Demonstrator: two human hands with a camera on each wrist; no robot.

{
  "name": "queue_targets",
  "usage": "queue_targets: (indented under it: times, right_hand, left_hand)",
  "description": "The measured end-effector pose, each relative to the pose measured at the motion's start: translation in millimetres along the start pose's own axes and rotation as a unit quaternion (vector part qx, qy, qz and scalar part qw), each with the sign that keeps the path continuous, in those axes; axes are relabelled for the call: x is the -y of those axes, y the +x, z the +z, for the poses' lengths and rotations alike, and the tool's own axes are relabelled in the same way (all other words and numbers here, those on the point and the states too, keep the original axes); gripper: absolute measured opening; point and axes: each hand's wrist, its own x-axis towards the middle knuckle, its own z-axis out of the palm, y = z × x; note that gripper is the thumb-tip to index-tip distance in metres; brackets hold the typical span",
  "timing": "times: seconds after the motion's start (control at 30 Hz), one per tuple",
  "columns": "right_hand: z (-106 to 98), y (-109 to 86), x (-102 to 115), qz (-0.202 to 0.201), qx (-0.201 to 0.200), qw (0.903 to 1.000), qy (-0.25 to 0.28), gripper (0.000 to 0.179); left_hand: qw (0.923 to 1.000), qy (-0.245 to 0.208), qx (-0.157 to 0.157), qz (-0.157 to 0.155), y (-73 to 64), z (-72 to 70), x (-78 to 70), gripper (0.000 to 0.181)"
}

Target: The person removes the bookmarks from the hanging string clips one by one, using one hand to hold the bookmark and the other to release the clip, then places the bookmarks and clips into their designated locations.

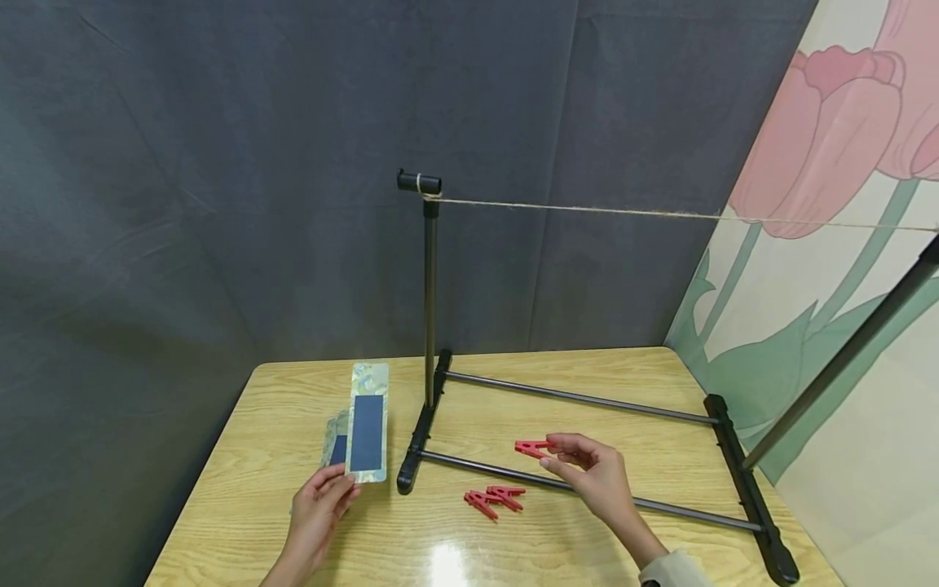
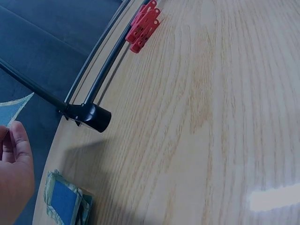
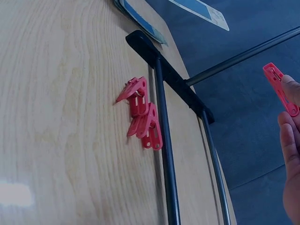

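In the head view my left hand (image 1: 314, 518) pinches the lower edge of a long card (image 1: 367, 432), which has a dark blue panel and a pale patterned border. The card is held upright, clear of the table. Behind it lies a small stack of similar cards (image 1: 334, 436), partly covered in this view; the left wrist view shows the stack (image 2: 64, 202) on the tabletop. My right hand (image 1: 597, 481) pinches a red clothespin (image 3: 276, 80) between thumb and fingers, raised over the stand's front bar. More red clothespins (image 1: 494, 499) lie bunched on the table between the hands.
A black stand (image 1: 431, 302) rises from the table, its feet joined by two long bars (image 1: 579, 397). A thin string (image 1: 609, 209) runs from its top to a slanting right post (image 1: 844, 350). Dark cloth (image 1: 293, 163) hangs behind the wooden table (image 1: 249, 489).
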Motion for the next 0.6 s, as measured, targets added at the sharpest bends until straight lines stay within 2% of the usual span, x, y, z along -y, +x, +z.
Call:
queue_targets:
  times: [0.1, 0.43, 0.6]
  right_hand:
    - [1.4, -2.0, -2.6, 0.012, 0.0, 0.9999, 0.003, 0.026]
    - [6.7, -6.7, -12.8, 0.009, -0.001, 0.9999, 0.01, 0.03]
    - [10.6, -7.5, -20.5, 0.028, -0.002, 0.9996, 0.0, 0.029]
  left_hand:
    - [1.0, 0.0, 0.0, 0.001, 0.2, -3.0, 1.9, 0.016]
    - [0.9996, 0.011, -0.022, -0.013, 3.2, -10.3, 6.9, 0.017]
    - [0.9993, 0.014, -0.031, -0.017, 2.7, -12.7, 8.0, 0.017]
